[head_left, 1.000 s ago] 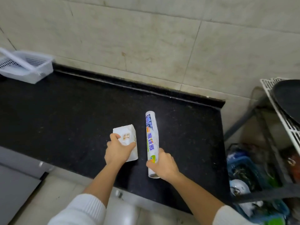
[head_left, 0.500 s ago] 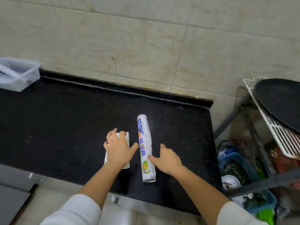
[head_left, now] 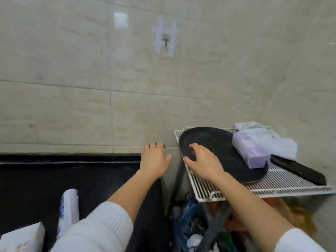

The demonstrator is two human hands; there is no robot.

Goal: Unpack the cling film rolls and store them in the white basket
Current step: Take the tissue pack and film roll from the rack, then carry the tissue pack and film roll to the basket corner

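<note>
The cling film roll (head_left: 69,206), white with blue print, lies on the black counter (head_left: 54,179) at the lower left, partly behind my left sleeve. Its white box (head_left: 21,237) sits in the bottom left corner. My left hand (head_left: 154,159) hovers with fingers spread over the counter's right end, holding nothing. My right hand (head_left: 203,162) is further right at the black round tray (head_left: 218,144), fingers curled over its near-left rim and thumb along the edge. The white basket is out of view.
The tray rests on a white wire rack (head_left: 272,186) with a purple pack (head_left: 249,151), a white plastic bag (head_left: 269,139) and a flat black object (head_left: 298,170). Cluttered items (head_left: 192,224) sit below the rack. A hook (head_left: 165,40) is on the tiled wall.
The view swung up and to the right. Both hands left the box and the roll on the counter. The right hand moved onto the tray's rim, and the left rose beside it.
</note>
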